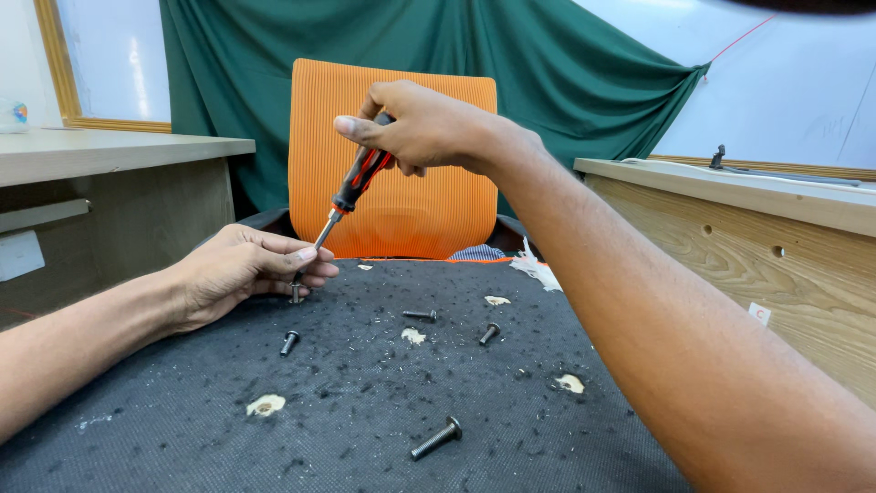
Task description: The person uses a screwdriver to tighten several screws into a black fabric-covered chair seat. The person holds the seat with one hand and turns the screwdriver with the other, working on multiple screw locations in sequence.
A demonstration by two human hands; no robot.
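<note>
a worn dark grey fabric seat surface [365, 402], flecked with pale torn patches [265, 404], carries four loose black bolts [435, 439] and a small upright screw [296, 292].

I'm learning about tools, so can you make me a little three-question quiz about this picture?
1. True or false: the right hand holds a screwdriver.
2. How many loose bolts lie on the dark pad, apart from the one at the left hand? A two, B four, C six.
3. What colour is the chair back behind the hands?

Key: 1 true. 2 B: one, another, a third, the nearest. 3 orange.
</note>
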